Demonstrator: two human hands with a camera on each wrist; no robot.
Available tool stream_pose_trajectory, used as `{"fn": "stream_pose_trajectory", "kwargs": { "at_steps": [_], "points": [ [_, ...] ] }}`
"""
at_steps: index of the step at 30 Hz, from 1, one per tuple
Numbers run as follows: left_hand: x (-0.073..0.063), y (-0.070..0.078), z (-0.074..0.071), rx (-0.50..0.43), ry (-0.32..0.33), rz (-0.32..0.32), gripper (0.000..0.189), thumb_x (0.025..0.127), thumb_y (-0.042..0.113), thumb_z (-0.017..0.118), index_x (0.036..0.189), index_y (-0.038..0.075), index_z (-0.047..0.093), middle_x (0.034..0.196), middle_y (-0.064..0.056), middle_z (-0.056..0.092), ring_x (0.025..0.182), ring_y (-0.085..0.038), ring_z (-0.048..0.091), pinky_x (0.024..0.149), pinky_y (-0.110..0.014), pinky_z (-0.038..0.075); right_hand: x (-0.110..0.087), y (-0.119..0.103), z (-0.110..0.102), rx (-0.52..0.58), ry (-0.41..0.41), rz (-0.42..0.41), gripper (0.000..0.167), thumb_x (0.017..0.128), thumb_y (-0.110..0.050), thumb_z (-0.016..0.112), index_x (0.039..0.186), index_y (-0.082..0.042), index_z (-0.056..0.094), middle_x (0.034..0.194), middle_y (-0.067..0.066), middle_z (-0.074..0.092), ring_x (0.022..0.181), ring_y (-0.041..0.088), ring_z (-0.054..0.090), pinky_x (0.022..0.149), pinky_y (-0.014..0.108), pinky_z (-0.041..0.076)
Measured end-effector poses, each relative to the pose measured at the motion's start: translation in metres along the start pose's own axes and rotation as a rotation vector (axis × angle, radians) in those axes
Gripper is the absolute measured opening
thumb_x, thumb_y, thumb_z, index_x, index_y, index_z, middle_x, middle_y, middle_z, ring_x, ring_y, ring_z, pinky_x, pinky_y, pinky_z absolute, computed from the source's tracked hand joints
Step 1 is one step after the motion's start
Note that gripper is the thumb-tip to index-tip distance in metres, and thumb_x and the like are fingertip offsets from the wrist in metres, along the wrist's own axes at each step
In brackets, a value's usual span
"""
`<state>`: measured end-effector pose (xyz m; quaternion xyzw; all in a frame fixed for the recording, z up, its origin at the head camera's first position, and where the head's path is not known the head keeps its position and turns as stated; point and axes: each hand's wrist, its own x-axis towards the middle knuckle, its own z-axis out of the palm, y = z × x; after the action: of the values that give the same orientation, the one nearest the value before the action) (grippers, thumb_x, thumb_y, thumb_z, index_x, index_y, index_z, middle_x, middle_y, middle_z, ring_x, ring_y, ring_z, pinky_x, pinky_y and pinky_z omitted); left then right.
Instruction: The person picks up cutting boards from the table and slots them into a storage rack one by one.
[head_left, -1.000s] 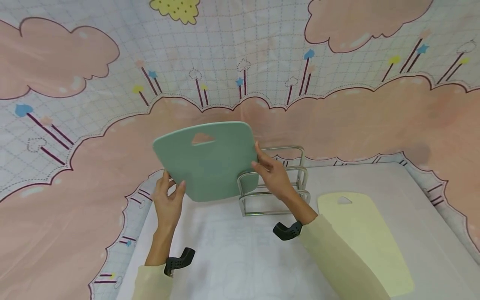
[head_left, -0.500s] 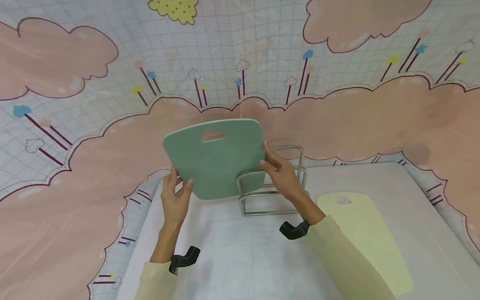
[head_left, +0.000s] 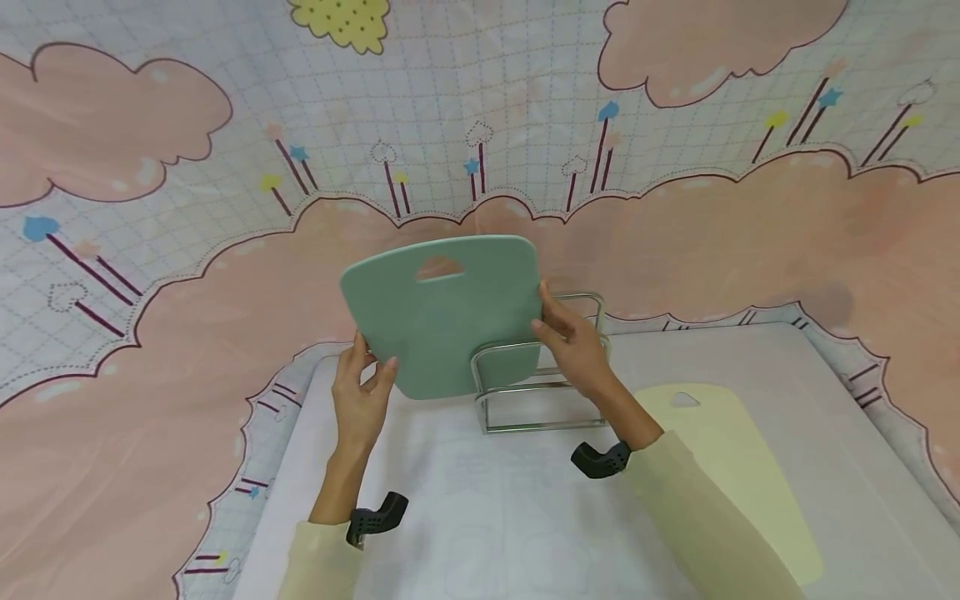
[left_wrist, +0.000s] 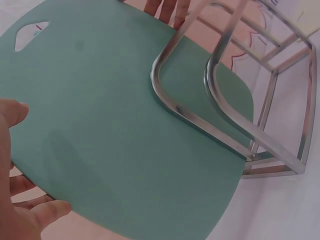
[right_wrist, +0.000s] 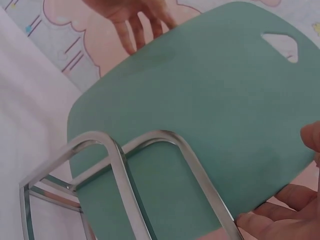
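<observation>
since the earlier frame, the green cutting board [head_left: 442, 317] has shifted rightward, putting more of it behind the nearer loops of the metal rack [head_left: 543, 427]. at the left, the left hand [head_left: 362, 396] pinches the board's lower left edge, fingers partly curled, thumb on the near face. next comes the board itself, tilted with its left end lower; guiding it well likely means levelling it and keeping it parallel to the loops so neither corner snags. over the rack, the right hand [head_left: 576, 350], also half closed, pinches the right edge, so the board spans both hands. farther right, a pale yellow cutting board [head_left: 731, 454] lies flat on the white table [head_left: 480, 517].
</observation>
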<state>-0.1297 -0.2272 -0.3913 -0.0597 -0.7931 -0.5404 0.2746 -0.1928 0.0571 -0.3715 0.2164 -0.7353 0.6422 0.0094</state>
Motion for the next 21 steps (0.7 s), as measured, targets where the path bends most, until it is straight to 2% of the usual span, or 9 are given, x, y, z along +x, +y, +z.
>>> {"fn": "stream_pose_trajectory", "kwargs": {
  "at_steps": [3, 10, 16, 21],
  "points": [
    [0.0, 0.001, 0.002, -0.003, 0.0, 0.014, 0.064, 0.09, -0.004, 0.061, 0.146, -0.006, 0.028, 0.123, -0.036, 0.041, 0.108, -0.045, 0.049, 0.086, -0.017, 0.046, 0.0, 0.0, -0.002, 0.007, -0.004, -0.003, 0.056, 0.1, -0.007, 0.049, 0.15, -0.007, 0.022, 0.155, 0.007, 0.019, 0.137, 0.029, 0.031, 0.106, 0.042, 0.034],
    [0.001, 0.002, 0.009, 0.001, -0.012, 0.049, 0.064, 0.089, -0.005, 0.061, 0.145, -0.006, 0.03, 0.118, -0.038, 0.043, 0.106, -0.047, 0.051, 0.086, -0.018, 0.046, -0.001, 0.001, -0.01, -0.05, 0.018, 0.018, 0.056, 0.101, -0.011, 0.049, 0.15, -0.009, 0.023, 0.154, 0.007, 0.023, 0.136, 0.027, 0.033, 0.105, 0.042, 0.035],
    [0.002, 0.004, 0.015, 0.007, -0.019, 0.061, 0.064, 0.089, -0.005, 0.061, 0.145, -0.006, 0.03, 0.116, -0.039, 0.043, 0.104, -0.047, 0.051, 0.087, -0.028, 0.048, -0.002, 0.001, -0.016, -0.067, 0.03, 0.003, 0.055, 0.101, -0.009, 0.048, 0.15, -0.007, 0.023, 0.154, 0.007, 0.021, 0.136, 0.028, 0.033, 0.105, 0.041, 0.036],
    [0.002, 0.005, 0.02, -0.015, -0.026, 0.046, 0.064, 0.09, -0.004, 0.061, 0.145, -0.006, 0.029, 0.117, -0.039, 0.042, 0.105, -0.049, 0.05, 0.089, -0.037, 0.048, -0.002, 0.001, -0.021, -0.07, 0.029, -0.001, 0.055, 0.101, -0.009, 0.048, 0.15, -0.007, 0.022, 0.155, 0.007, 0.02, 0.137, 0.028, 0.031, 0.105, 0.041, 0.036]
  ]
}}
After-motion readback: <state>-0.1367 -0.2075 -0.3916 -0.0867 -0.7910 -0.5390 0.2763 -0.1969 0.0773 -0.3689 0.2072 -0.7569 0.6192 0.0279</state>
